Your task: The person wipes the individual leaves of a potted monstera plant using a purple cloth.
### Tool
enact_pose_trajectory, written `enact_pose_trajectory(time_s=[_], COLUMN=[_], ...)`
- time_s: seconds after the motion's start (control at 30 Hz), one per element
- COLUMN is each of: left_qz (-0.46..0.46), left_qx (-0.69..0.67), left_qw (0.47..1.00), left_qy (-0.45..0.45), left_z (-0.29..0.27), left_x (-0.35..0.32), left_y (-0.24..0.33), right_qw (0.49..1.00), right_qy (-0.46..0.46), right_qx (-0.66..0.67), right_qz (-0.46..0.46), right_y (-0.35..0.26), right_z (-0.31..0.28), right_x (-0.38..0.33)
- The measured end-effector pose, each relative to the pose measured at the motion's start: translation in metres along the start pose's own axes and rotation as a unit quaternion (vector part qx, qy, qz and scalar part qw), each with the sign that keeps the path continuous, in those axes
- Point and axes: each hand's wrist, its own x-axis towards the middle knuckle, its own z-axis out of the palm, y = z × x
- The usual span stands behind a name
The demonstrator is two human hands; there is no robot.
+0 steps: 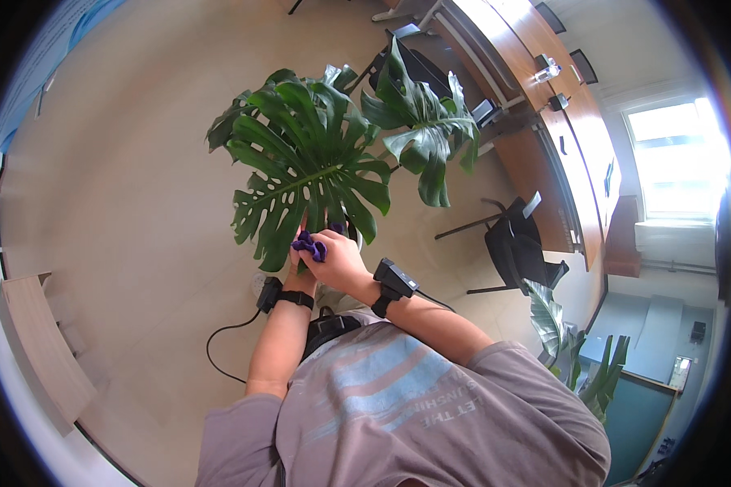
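Right hand: the bunched purple cloth is held in its curled grip.
Left hand: it is partly covered by the cloth and the right hand; whether its grip is wide or narrow cannot be told.
Cloth: it is placed at the lower edge of the large split leaf, in front of the person.
Wrists: a black device is strapped to the right one.
Counter: a clear bottle is carried on it, to the right.
Chair: it is set near the counter.
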Motion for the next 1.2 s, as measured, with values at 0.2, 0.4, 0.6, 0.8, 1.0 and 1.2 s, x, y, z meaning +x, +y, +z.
enact_pose_trajectory(time_s=[0.2,0.4,0.6,0.8,1.0,1.2], left_qz=[-0.021,-0.053,-0.176,-0.124,-0.086,0.001], left_qx=[0.018,0.059,0.091,0.269,0.07,-0.001], left_qw=[0.999,0.983,0.973,0.933,0.987,0.998], left_qy=[-0.039,-0.163,0.116,0.206,0.119,-0.07], left_z=[0.01,0.051,-0.057,-0.073,-0.039,-0.016], left_x=[-0.003,-0.008,0.008,0.028,0.038,0.042], left_y=[0.002,-0.001,-0.04,-0.035,-0.044,-0.028], right_qw=[0.991,0.888,0.886,0.853,0.885,0.975], right_qy=[-0.079,-0.186,-0.127,0.021,0.053,-0.073], right_qx=[0.091,0.348,0.393,0.487,0.436,-0.13], right_qz=[0.053,0.236,0.208,0.186,0.155,-0.165], right_y=[0.005,0.001,0.005,-0.01,-0.001,0.035], right_z=[-0.008,-0.03,-0.092,-0.146,-0.14,-0.086], right_x=[-0.01,-0.025,0.004,0.063,0.11,0.111])
